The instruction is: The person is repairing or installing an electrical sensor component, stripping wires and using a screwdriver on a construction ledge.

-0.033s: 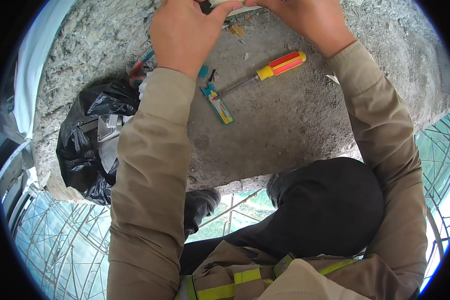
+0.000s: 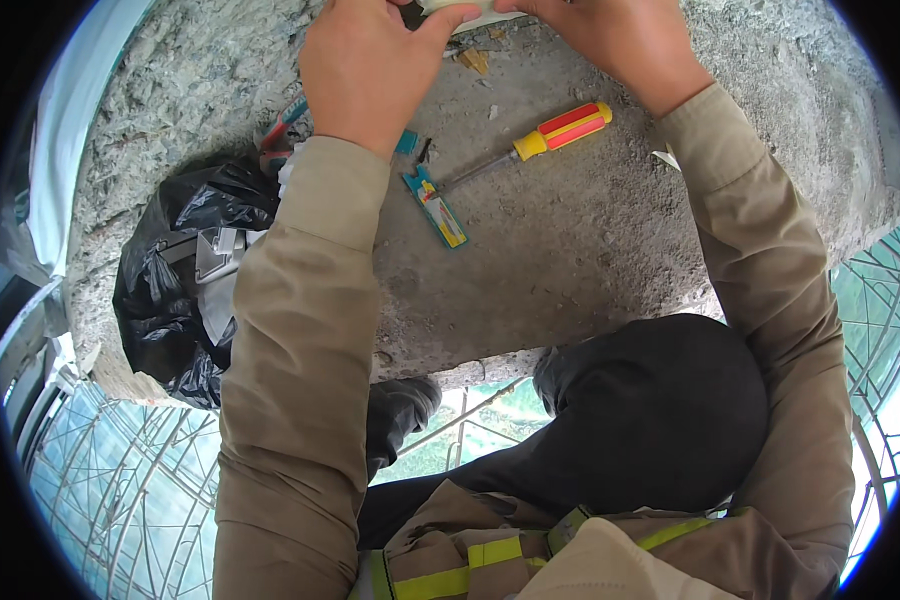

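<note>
At the upper edge, a pale cream-white piece (image 2: 467, 17) is cut off by the picture, so its kind cannot be made out. My left hand (image 2: 370, 75) grips its left side, thumb laid along it and fingers partly out of sight. From the right, my right hand (image 2: 625, 45) pinches the same piece with the thumb, the other fingertips hidden. Below the hands, a screwdriver (image 2: 565, 131) with a red and yellow handle lies on rough concrete (image 2: 540, 250). Its shaft tip meets a small teal and yellow packet (image 2: 436, 210).
Left of my left forearm sits a black plastic bag (image 2: 160, 270) with grey-white plastic parts (image 2: 218, 255) in it. A red-and-teal-handled tool (image 2: 288, 122) is partly hidden behind my wrist. Beyond the concrete's near edge, metal bars (image 2: 130, 480) and green netting show lower down.
My right thumb has drawn slightly to the right, widening the gap between both thumbs and baring more of the pale piece. The screwdriver, packet and bag stay put.
</note>
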`<state>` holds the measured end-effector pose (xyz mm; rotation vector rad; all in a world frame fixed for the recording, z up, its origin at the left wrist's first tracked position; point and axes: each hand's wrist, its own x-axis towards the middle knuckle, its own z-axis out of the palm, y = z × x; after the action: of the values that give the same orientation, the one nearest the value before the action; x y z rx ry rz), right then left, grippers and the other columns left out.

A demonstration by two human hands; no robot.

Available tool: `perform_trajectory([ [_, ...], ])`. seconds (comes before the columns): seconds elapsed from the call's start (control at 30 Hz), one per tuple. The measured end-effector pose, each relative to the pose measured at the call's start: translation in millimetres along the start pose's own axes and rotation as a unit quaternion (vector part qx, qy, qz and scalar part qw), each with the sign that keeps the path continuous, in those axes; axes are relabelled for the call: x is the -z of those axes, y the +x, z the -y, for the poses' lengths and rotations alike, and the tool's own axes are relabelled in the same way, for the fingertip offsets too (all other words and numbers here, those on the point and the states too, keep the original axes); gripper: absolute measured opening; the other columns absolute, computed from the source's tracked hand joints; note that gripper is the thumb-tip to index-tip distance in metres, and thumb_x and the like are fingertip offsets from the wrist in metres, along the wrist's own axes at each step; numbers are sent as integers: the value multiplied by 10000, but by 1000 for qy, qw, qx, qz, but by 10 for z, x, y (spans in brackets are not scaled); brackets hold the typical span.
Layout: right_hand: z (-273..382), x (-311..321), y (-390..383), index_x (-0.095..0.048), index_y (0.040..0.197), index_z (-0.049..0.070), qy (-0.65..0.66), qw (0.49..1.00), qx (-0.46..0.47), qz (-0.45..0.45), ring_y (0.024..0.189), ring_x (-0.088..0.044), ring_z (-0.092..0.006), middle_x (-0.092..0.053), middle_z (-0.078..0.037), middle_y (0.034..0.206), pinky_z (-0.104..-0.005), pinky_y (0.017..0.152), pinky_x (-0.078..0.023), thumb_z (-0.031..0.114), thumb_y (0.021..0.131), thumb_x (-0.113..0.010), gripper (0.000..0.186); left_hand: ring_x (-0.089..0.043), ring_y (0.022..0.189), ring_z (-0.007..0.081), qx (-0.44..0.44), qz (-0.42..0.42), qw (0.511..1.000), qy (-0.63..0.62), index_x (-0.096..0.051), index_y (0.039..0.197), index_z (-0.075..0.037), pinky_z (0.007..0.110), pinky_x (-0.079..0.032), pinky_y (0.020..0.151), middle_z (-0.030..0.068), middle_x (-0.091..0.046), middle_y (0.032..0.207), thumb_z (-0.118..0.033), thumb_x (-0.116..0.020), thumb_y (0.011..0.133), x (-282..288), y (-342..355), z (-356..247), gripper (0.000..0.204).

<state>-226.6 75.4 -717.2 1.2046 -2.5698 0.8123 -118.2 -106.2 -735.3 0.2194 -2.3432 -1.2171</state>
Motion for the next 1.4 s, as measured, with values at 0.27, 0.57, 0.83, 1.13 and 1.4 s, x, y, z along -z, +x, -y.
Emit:
perform_trajectory([
  [0.27, -55, 79, 0, -691, 801, 20, 42, 997, -43, 52, 722, -687, -409, -684, -187, 737, -468, 635, -541, 271, 759, -873, 312, -532, 585, 132, -11, -19, 966, 256, -637, 929, -51, 299, -491, 574, 8, -573, 683, -393, -942, 755, 8, -119, -48, 490],
  [0.57, -100, -36, -72, -678, 759, 19, 25, 1000, -10, 16, 696, -683, -406, -675, -188, 721, -469, 615, -538, 270, 758, -876, 320, -459, 563, 208, 126, 62, 973, 182, -495, 875, -52, 373, -391, 528, 85, -452, 656, -198, -893, 840, 15, 29, -323, 425],
  [0.83, -36, -2, 48, -661, 737, 35, 10, 1000, 1, 0, 691, -682, -406, -673, -179, 712, -473, 621, -546, 261, 765, -861, 302, -535, 600, 114, -22, 3, 972, 234, -642, 936, -50, 282, -487, 573, -3, -578, 698, -377, -941, 763, 21, -16, 71, 476],
  [1.13, -195, 10, 34, -721, 818, 22, 14, 996, -42, 81, 700, -697, -391, -695, -179, 737, -467, 625, -548, 222, 754, -868, 257, -637, 595, 213, 25, 6, 992, 127, -670, 853, -66, 320, -508, 556, 54, -652, 702, -273, -874, 810, 92, -70, 51, 294],
  [1.4, -441, -37, -21, -721, 856, -2, 440, 880, 128, -125, 711, -696, -384, -707, -191, 800, -428, 628, -553, 115, 794, -832, 173, -562, 614, 58, -31, 6, 984, 176, -749, 1058, -77, 222, -452, 551, 4, -662, 775, -171, -886, 832, 83, -29, -245, 281],
])
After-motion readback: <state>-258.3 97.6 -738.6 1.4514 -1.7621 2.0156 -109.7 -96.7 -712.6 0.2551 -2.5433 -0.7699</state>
